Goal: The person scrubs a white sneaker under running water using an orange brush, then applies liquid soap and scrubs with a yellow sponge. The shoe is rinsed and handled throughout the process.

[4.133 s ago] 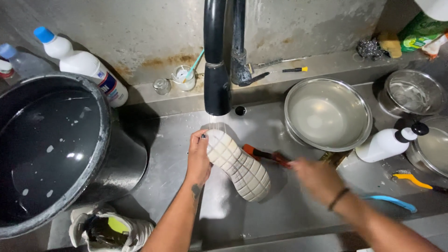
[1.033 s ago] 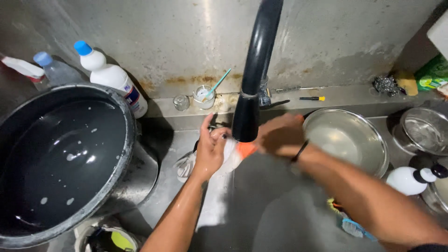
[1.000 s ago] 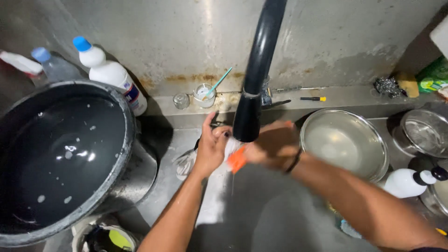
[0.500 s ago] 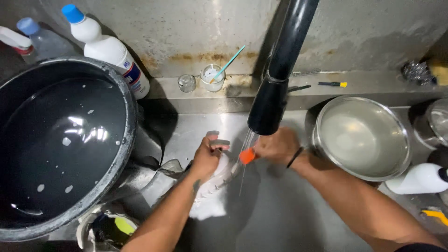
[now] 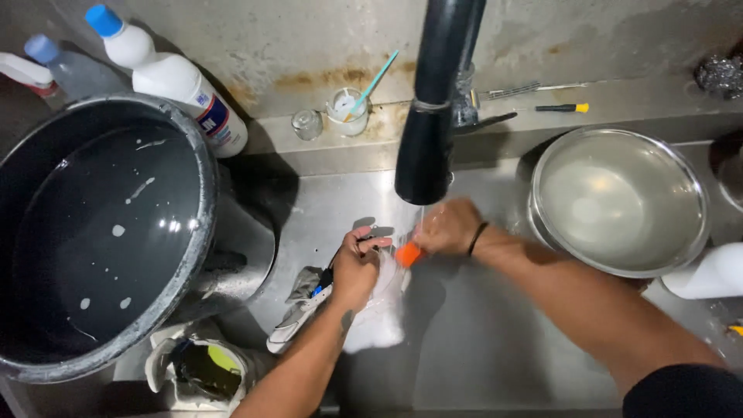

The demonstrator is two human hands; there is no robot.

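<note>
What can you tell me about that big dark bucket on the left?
The bucket is large, round and dark grey, probably plastic, with a thick scuffed rim. It stands upright at the left of the steel sink, holding dark water with pale flecks on its surface. A white bottle stands right behind it; neither hand touches it.

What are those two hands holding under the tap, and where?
The left hand holds a white shoe at its upper end; the right hand holds an orange-handled brush by its handle.
</note>
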